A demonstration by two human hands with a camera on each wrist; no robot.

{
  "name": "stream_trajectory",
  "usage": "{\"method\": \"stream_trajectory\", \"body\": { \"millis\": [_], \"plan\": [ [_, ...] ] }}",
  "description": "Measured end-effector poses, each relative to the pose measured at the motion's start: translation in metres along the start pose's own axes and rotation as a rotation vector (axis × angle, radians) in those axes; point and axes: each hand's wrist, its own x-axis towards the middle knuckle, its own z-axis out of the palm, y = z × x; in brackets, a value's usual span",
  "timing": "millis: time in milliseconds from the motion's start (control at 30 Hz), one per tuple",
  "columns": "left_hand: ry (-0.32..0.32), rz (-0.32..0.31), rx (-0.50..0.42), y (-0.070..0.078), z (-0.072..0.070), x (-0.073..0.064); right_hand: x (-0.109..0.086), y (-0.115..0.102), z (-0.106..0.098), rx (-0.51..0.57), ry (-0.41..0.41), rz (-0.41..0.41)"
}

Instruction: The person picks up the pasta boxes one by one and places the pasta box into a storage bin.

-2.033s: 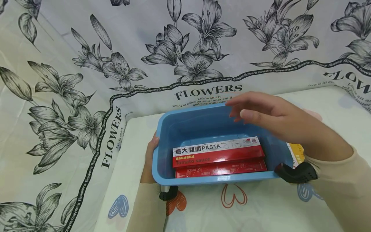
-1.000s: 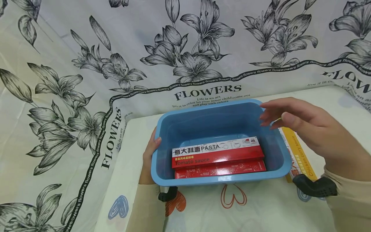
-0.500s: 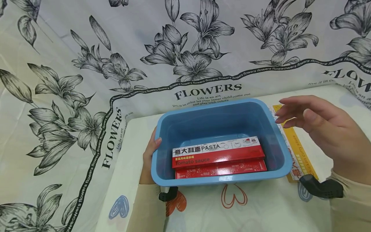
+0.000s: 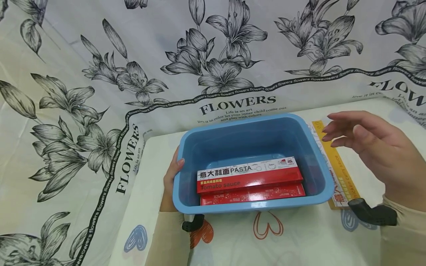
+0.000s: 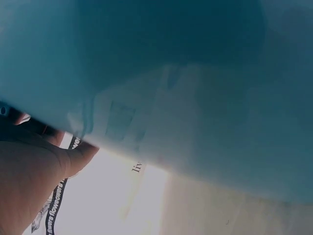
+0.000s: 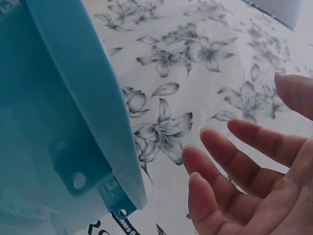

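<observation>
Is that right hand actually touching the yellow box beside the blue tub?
Apart. The head view shows the right hand hovering open over the yellow box, fingers spread in the air.

In front of you hangs a white cloth (image 4: 100, 55) printed with black and grey lilies. It covers the whole background and also falls down at your left side. A thin black band of small words runs across it, and under this band you can read the big word FLOWERS (image 4: 237, 103). The same word stands again, turned sideways, on the left part (image 4: 128, 159). The right wrist view shows the same lilies (image 6: 195, 63) from near. The table cover (image 4: 299, 240) is pale, with drawn hearts: a blue heart (image 4: 135, 237), an orange filled heart (image 4: 206, 232) and an orange outline heart (image 4: 266, 224).
</observation>
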Motion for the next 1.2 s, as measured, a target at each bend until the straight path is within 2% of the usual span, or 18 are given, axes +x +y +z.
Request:
{"method": "stream_trajectory", "body": {
  "millis": [233,400,533,767,967,1133,1200],
  "plan": [
    [0.001,0.003,-0.008,0.0,-0.001,-0.002,0.002,0.017,-0.016,0.113,-0.013,-0.105],
    [0.004,-0.002,0.0,0.0,-0.001,-0.003,0.002,0.024,-0.024,0.138,0.018,-0.11],
    [0.003,-0.002,0.009,-0.001,0.0,-0.003,0.002,0.026,-0.029,0.126,0.075,-0.054],
    [0.004,-0.007,0.012,0.0,0.001,-0.003,0.005,0.039,-0.041,0.139,0.097,-0.017],
    [0.009,-0.03,0.018,0.001,0.001,-0.003,0.008,0.047,-0.045,0.052,0.169,0.101],
    [0.016,-0.038,0.015,0.0,0.0,-0.002,0.009,0.055,-0.051,0.018,0.172,0.178],
    [-0.002,-0.011,-0.008,0.0,-0.001,-0.002,0.009,0.059,-0.054,-0.049,0.172,0.222]
  ]
}}
